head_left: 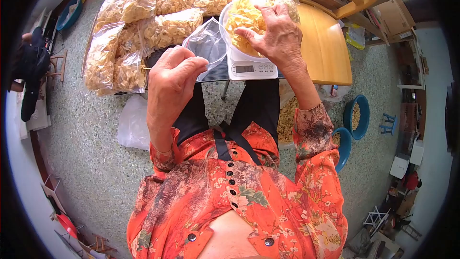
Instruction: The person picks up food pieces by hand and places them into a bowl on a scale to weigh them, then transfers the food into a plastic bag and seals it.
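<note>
A clear plastic bag [207,43] hangs with its mouth held wide; my left hand [173,79] pinches its edge between thumb and fingers. Beside it, a white digital scale [244,74] carries a round, pale bowl [225,25] full of thin yellowish dried slices [243,18]. My right hand [280,36] reaches over the bowl's right side, thumb and fingers apart and resting on the slices. Its fingertips are partly hidden among them. The scale's display is lit, but its digits are hard to read.
Filled clear bags of dried slices [175,26] are piled across the table's left and back. A wooden chair [323,43] stands at the right. On the floor are blue basins [357,117], a small blue stool [388,124] and a white plastic bag [134,122]. Another person [33,72] is at far left.
</note>
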`<state>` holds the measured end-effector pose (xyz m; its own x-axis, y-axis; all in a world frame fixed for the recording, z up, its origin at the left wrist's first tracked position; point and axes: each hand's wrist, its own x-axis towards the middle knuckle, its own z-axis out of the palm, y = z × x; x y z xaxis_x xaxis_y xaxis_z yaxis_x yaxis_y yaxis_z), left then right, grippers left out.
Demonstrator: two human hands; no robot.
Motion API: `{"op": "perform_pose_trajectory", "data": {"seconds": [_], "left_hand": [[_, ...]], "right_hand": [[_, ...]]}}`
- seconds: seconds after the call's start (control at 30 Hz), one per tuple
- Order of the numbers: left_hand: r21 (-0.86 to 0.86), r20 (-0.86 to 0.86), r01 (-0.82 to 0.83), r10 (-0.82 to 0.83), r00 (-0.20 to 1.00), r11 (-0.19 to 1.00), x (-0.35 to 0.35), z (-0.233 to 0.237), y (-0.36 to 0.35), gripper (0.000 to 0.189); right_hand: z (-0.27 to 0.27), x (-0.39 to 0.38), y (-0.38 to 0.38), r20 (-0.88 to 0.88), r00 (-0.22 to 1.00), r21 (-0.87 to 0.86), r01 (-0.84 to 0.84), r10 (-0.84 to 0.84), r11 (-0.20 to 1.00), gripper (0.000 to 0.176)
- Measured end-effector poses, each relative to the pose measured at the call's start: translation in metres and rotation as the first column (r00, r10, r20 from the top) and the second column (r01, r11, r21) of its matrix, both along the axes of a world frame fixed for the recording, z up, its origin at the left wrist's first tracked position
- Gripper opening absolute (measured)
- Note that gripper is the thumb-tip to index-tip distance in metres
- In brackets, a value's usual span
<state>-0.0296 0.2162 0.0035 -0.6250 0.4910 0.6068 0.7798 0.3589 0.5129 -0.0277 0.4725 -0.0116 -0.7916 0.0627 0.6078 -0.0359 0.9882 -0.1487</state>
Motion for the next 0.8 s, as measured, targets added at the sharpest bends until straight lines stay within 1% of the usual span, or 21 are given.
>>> {"op": "perform_pose_trajectory", "data": {"seconds": [0.03, 0.1, 0.13, 0.2, 0.23, 0.27, 0.3, 0.33, 0.37, 0.47, 0.53, 0.57, 0.63, 0.67, 0.7, 0.73, 0.77, 0.8], "left_hand": [[0.0, -0.002, -0.006, 0.006, 1.0, 1.0, 0.0, 0.0, 0.0, 0.015], [0.001, -0.005, -0.005, 0.005, 1.0, 1.0, 0.001, 0.001, -0.001, 0.015], [0.002, -0.004, -0.007, 0.007, 1.0, 1.0, 0.0, 0.0, 0.0, 0.015], [-0.014, -0.063, 0.007, -0.008, 0.998, 1.0, -0.004, -0.003, -0.003, 0.018], [-0.026, -0.041, -0.002, 0.001, 0.999, 1.0, -0.004, -0.001, -0.005, 0.017], [-0.02, -0.047, 0.008, -0.009, 0.999, 1.0, -0.006, -0.002, -0.008, 0.017], [-0.01, -0.056, 0.024, -0.024, 0.998, 1.0, -0.009, -0.003, -0.011, 0.017], [-0.009, -0.073, 0.01, -0.011, 0.997, 1.0, -0.008, -0.004, -0.013, 0.018], [-0.004, -0.088, 0.009, -0.009, 0.996, 1.0, -0.008, -0.004, -0.013, 0.018], [0.015, -0.083, -0.008, 0.009, 0.997, 1.0, -0.008, -0.005, -0.013, 0.019], [0.015, -0.074, -0.002, 0.003, 0.997, 1.0, -0.007, -0.006, -0.011, 0.019], [0.015, -0.075, -0.008, 0.009, 0.997, 1.0, -0.008, -0.006, -0.011, 0.019], [0.002, -0.093, -0.013, 0.013, 0.996, 1.0, -0.009, -0.008, -0.011, 0.019], [-0.001, -0.091, -0.01, 0.01, 0.996, 1.0, -0.01, -0.008, -0.013, 0.019], [-0.009, -0.11, -0.018, 0.017, 0.994, 1.0, -0.011, -0.008, -0.015, 0.019], [-0.009, -0.127, -0.006, 0.005, 0.992, 1.0, -0.012, -0.009, -0.011, 0.018], [0.024, -0.075, 0.001, 0.001, 0.997, 1.0, -0.012, -0.012, -0.007, 0.016], [0.029, -0.059, 0.001, 0.001, 0.998, 1.0, -0.012, -0.012, -0.005, 0.016]], "right_hand": [[0.0, -0.002, -0.001, -0.002, 1.0, 0.0, -0.006, 0.006, 1.0, 0.066], [0.0, -0.003, -0.003, 0.016, 0.998, 0.023, -0.066, 0.066, 0.998, 0.05], [-0.002, -0.003, -0.002, 0.016, 0.998, 0.025, -0.069, 0.068, 0.997, 0.05], [-0.007, -0.008, 0.0, 0.013, 0.99, -0.009, -0.137, 0.137, 0.991, 0.032], [-0.006, -0.009, -0.002, 0.016, 0.991, -0.018, -0.136, 0.136, 0.991, 0.023], [-0.006, -0.011, -0.003, -0.02, 0.985, -0.023, -0.174, 0.174, 0.984, 0.019], [-0.003, -0.011, -0.006, 0.035, 0.988, -0.013, -0.152, 0.152, 0.988, 0.016], [0.0, -0.01, -0.008, 0.066, 0.986, -0.036, -0.154, 0.156, 0.987, 0.014], [-0.003, -0.011, -0.007, 0.052, 0.984, -0.03, -0.166, 0.168, 0.986, 0.017], [-0.003, -0.012, -0.002, 0.033, 0.976, -0.021, -0.216, 0.217, 0.976, 0.018], [-0.001, -0.011, 0.002, -0.055, 0.974, -0.04, -0.221, 0.219, 0.974, 0.016], [0.0, -0.011, 0.005, -0.056, 0.973, -0.04, -0.227, 0.225, 0.973, 0.016], [0.002, -0.01, 0.011, -0.1, 0.964, -0.215, -0.264, 0.248, 0.94, 0.016], [0.004, -0.009, 0.012, -0.145, 0.961, -0.201, -0.261, 0.234, 0.944, 0.016], [0.004, -0.008, 0.012, -0.143, 0.965, -0.203, -0.245, 0.218, 0.948, 0.016], [0.005, -0.007, 0.013, -0.141, 0.97, -0.483, -0.24, 0.196, 0.842, 0.017], [0.005, -0.004, 0.019, -0.137, 0.978, -0.718, -0.208, 0.159, 0.664, 0.017], [0.007, -0.003, 0.025, -0.136, 0.976, -0.816, -0.208, 0.172, 0.539, 0.02]]}}
